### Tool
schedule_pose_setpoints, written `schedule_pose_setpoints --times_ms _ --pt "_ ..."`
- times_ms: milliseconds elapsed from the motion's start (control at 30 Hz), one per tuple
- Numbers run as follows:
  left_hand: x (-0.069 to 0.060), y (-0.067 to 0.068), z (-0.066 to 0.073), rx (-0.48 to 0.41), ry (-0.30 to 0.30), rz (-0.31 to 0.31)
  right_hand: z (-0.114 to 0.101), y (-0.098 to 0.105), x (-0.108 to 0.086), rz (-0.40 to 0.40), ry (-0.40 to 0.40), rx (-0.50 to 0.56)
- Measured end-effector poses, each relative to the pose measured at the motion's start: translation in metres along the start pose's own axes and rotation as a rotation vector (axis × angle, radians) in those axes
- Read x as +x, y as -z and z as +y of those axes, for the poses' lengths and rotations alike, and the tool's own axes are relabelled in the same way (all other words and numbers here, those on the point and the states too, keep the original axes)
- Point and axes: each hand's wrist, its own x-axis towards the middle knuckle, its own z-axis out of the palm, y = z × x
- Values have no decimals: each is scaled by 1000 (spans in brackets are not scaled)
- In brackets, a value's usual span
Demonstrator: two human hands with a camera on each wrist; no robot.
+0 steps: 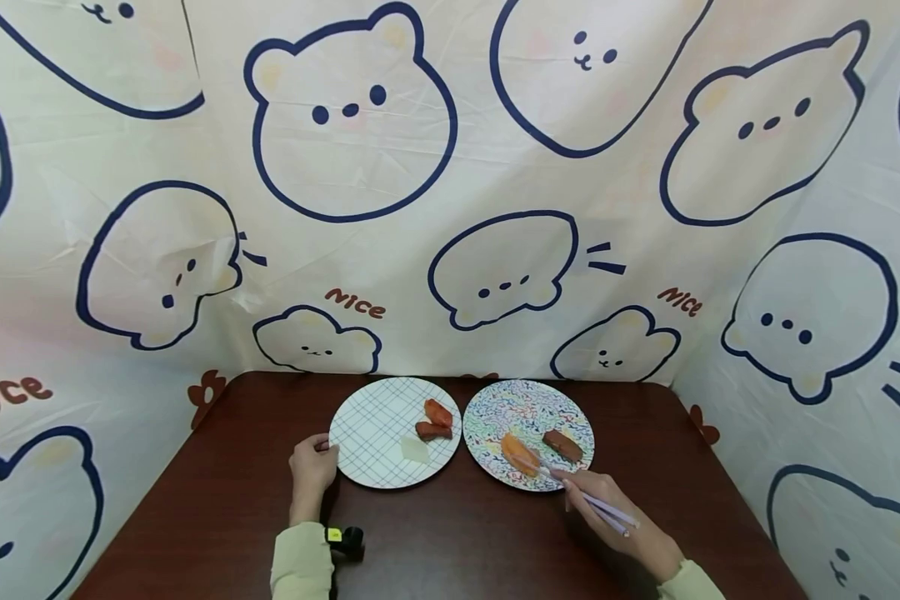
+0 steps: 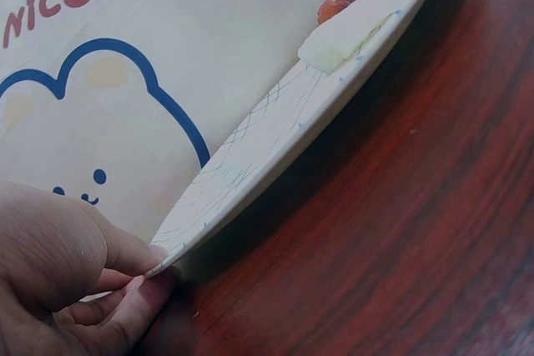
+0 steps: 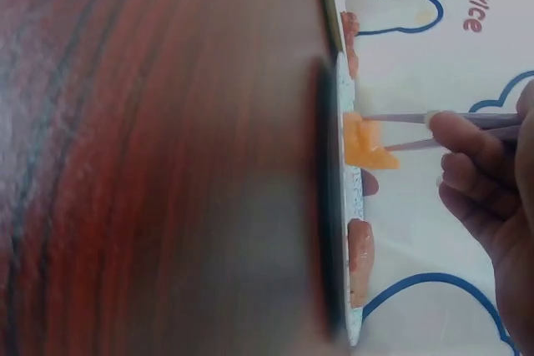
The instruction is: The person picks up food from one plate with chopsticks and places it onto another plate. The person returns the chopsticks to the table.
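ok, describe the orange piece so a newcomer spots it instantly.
On the table, find the right-hand plate, speckled in many colours. The orange piece is the left of its two, with the chopsticks touching it; its neighbour, the brown piece, is darker and untouched.

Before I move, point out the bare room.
Free: the table in front of the checked plate and speckled plate, between left grip and right grip; the checked plate's left half and speckled plate's far side. Crowded: the checked plate's right, with three food pieces; the speckled plate's near half, with orange piece, brown piece and chopsticks.
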Motion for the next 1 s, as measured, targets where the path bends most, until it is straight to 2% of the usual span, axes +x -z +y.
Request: schedule_pose_setpoints --times_ms 133,233,467,633,767,1000 --pt "0 0 0 -13 1 3 -6 -1 -3 21 83 -139" --pt "1 -1 -1 -16 2 5 -6 -4 -3 35 143 -192" --pt "-1 -1 0 -15 7 2 -3 -9 -1 26 161 -148" --pt "0 0 0 -14 -5 -1 -2 -7 0 63 176 -124" --pt "0 -1 0 -13 -6 4 0 -2 -2 73 141 -114" --pt "-2 0 1 -18 3 0 6 3 -7 77 -49 -26"
